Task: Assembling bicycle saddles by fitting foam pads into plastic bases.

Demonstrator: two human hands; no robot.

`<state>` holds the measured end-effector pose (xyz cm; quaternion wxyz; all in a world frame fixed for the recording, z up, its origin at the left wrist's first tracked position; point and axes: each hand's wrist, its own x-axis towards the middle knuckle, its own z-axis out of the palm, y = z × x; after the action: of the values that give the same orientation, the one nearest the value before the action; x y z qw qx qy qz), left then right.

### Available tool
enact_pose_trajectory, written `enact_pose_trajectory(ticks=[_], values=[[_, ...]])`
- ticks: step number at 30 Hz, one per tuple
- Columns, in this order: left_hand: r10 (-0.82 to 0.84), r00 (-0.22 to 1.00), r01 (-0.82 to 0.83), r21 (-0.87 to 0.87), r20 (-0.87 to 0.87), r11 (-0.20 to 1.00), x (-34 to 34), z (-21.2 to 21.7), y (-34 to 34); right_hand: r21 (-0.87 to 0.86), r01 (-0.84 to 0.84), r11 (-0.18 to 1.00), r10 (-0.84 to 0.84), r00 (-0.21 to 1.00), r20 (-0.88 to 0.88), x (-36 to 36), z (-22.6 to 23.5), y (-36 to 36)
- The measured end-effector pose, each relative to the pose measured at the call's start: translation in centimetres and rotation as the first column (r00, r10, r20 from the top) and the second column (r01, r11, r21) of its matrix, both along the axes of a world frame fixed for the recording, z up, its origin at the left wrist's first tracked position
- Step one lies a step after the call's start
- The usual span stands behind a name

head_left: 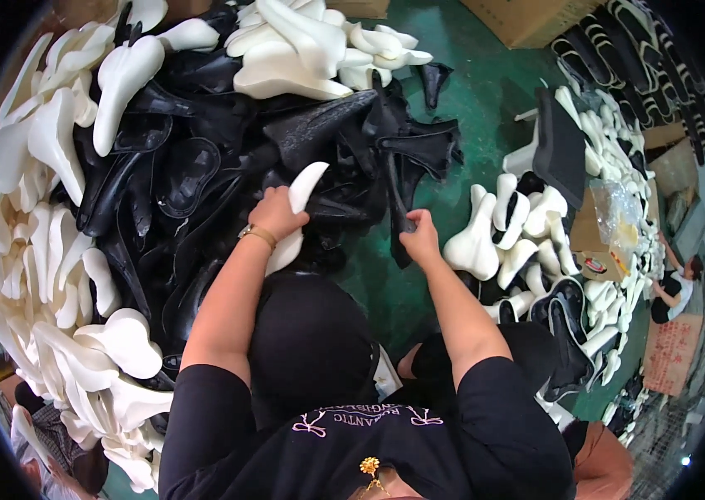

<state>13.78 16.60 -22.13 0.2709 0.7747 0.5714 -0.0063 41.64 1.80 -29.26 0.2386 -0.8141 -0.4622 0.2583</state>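
My left hand (276, 218) is closed around a white foam saddle pad (308, 185), whose pointed end sticks up past my fingers and whose other end shows below the palm. With the thumb and fingers of my right hand (422, 238) I pinch a black saddle cover (397, 190), which is seen nearly edge-on. Between and beyond my hands lies a heap of black saddle covers (194, 175), some showing their hollow insides. The foam pad and the held cover are apart.
White pads (57, 150) are piled along the left, with more white pads (290, 71) at the far side. A mixed black and white pile (473, 246) lies to my right on the green floor (485, 100). Cardboard boxes (527, 21) stand around. Other people (673, 292) sit nearby.
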Motion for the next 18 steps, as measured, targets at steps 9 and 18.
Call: enact_pose_trajectory(ticks=[9, 18], values=[[0.496, 0.199, -0.155, -0.473, 0.845, 0.867, -6.1, 7.2, -0.9, 0.120, 0.552, 0.825, -0.061, 0.298, -0.953, 2.4, 11.9, -2.3], [0.502, -0.354, 0.038, -0.524, 0.789, 0.851, -1.6, 19.1, -9.7, -0.147, 0.784, 0.603, 0.065, -0.232, -0.971, 0.1, 16.6, -10.5]])
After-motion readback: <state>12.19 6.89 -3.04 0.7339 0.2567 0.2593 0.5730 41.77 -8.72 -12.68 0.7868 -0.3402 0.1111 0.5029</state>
